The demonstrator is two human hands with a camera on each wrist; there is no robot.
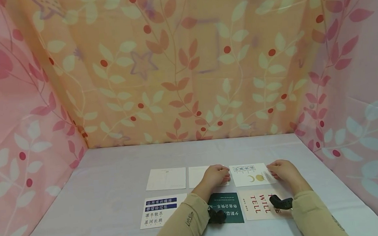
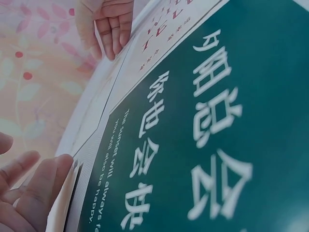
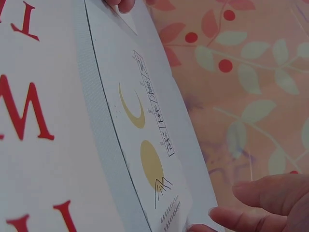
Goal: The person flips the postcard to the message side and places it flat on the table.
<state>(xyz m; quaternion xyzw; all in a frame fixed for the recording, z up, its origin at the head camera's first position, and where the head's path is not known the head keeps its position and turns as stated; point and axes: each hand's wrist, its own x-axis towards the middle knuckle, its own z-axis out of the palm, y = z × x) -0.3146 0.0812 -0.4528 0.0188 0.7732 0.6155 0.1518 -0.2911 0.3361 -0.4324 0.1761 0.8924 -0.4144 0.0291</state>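
A white card with a gold moon and sun (image 1: 246,178) lies flat at the back right of two rows of cards. My right hand (image 1: 283,170) touches its right edge with the fingertips, the thumb held apart from the fingers in the right wrist view. My left hand (image 1: 215,175) is over the right part of a plain pale card (image 1: 197,176) in the back row, its fingertips by the left edge of the moon-and-sun card. Beneath the left wrist lies a dark green card (image 1: 229,204) with white writing. A cream card with red letters (image 1: 255,205) lies under the right wrist.
Another plain pale card (image 1: 165,180) lies at the back left. In front of it is a white card with dark blue bands (image 1: 161,215). All rest on a white-covered table (image 1: 92,198), enclosed by a patterned orange curtain (image 1: 172,60) and pink side curtains.
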